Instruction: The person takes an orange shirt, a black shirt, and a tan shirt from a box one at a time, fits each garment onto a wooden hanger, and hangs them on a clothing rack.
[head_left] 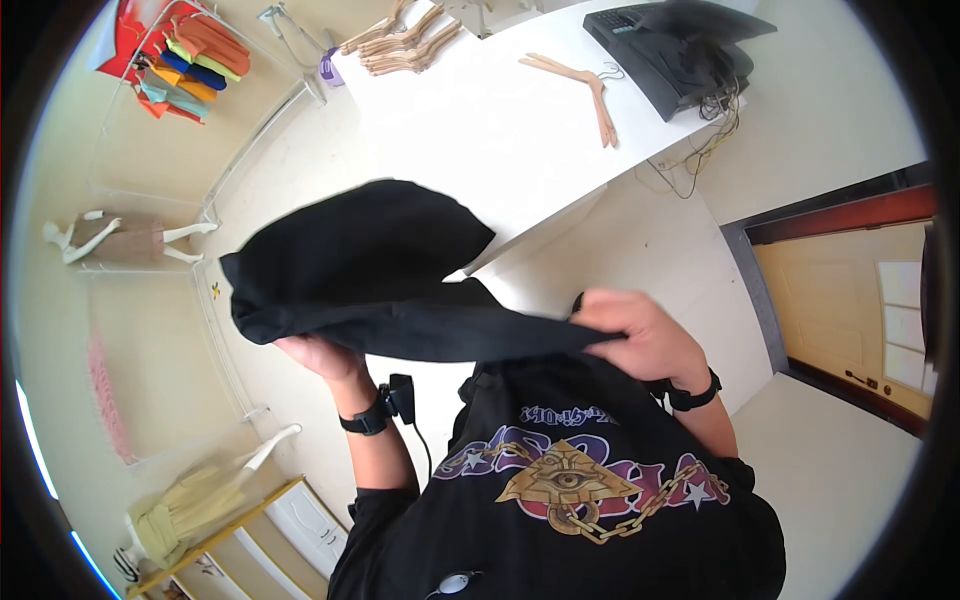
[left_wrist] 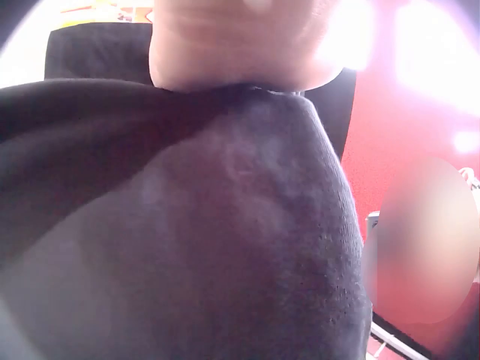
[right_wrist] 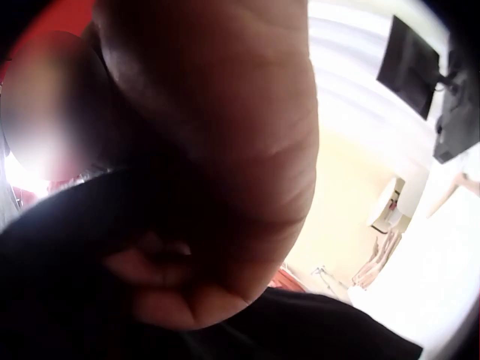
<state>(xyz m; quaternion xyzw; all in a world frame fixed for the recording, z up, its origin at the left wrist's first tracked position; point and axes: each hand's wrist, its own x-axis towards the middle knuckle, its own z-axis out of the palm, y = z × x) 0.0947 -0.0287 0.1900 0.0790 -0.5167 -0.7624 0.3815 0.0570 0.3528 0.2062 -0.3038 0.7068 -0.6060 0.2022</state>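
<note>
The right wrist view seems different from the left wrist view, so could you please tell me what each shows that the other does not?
Only the right wrist view shows the curled right hand, a dark screen and wooden hangers. Only the left wrist view shows the left hand, its fingers out of sight. Both show the black cloth.

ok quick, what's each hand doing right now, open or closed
Left hand: against the cloth, fingers hidden, so open or closed cannot be told.
Right hand: closed, holding the cloth's end.
</note>
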